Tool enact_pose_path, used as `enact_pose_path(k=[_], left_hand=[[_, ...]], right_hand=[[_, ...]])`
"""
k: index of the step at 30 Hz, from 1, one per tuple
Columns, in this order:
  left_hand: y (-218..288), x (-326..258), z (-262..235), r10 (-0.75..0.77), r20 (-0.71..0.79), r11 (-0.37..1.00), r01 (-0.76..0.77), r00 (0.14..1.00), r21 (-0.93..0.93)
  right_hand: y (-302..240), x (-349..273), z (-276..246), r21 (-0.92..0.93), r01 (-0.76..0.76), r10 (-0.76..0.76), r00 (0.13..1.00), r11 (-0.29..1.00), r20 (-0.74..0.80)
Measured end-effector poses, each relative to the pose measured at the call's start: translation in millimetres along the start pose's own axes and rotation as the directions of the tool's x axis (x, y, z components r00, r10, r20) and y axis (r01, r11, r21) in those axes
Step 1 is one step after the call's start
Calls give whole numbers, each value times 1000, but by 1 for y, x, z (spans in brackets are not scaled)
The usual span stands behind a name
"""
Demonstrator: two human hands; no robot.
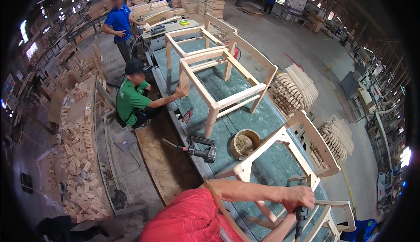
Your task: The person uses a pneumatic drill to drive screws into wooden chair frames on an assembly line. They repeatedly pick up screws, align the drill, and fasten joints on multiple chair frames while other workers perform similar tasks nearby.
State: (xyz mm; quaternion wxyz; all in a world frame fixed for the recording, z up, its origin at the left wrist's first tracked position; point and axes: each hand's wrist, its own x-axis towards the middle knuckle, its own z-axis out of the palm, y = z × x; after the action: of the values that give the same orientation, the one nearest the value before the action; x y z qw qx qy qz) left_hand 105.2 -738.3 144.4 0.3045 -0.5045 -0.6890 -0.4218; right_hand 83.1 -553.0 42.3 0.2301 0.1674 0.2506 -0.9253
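My left arm, in a red sleeve, reaches across from the lower left. My left hand [299,197] is closed round the grip of a black hand-held power tool [301,213], above the pale wooden frame of the nearest chair [262,151]. The tool's dark lower end hangs below my fist. My right forearm [280,230] rises from the lower edge toward the same tool; its hand and fingers are hidden. A round tub [244,142] of small light pieces stands beside the chair. Left of it lies a black nail gun [202,149] with a hose.
Two more chair frames [214,96] stand along the green workbench [175,60]. A crouching co-worker in green [133,99] touches one leg. Red-handled pliers [187,115] lie nearby. Wooden blocks [81,158] are heaped at left; stacked parts [295,88] stand right of the bench.
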Motion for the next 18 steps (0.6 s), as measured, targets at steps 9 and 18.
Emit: enact_pose_path(k=[9,18], left_hand=[[23,19,40,46,-38,998,-47,998,-37],[1,17,50,86,97,996,-89,992,29]], right_hand=[[-4,36,-4,34,-123,117,983,992,141],[-14,83,-5,55,-271,243,924,961,295]])
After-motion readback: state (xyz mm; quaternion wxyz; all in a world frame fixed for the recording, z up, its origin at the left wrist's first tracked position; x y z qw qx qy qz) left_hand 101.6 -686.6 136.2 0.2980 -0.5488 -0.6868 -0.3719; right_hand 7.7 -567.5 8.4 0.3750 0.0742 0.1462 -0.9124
